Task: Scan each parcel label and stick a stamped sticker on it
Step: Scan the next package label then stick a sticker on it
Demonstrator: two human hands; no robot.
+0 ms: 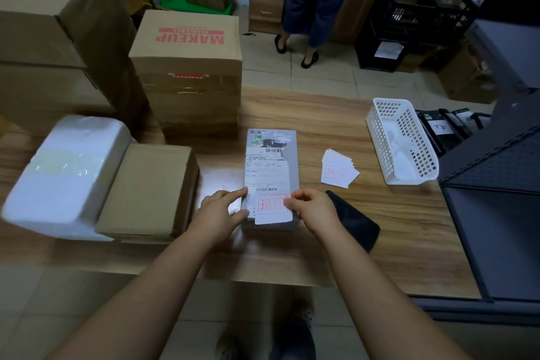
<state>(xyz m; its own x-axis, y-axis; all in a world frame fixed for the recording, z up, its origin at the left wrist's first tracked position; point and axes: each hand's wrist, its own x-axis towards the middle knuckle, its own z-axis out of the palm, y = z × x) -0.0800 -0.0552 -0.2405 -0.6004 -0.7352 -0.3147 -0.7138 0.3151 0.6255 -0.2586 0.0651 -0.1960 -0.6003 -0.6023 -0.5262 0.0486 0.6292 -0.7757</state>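
Observation:
A grey parcel (270, 161) with a white shipping label lies flat on the wooden table (321, 114) in front of me. A white sticker with a red stamp (270, 209) sits at the parcel's near end. My right hand (311, 207) pinches the sticker's right edge. My left hand (222, 210) touches the parcel's near left corner, index finger stretched toward the sticker. A small pile of stamped stickers (339, 168) lies to the right of the parcel.
A black handheld device (355, 221) lies under my right wrist. A white mesh basket (401, 140) stands at the right. Cardboard boxes (152, 190) and a white wrapped parcel (64, 172) fill the left; a tall box (187, 67) is behind. A person stands beyond the table.

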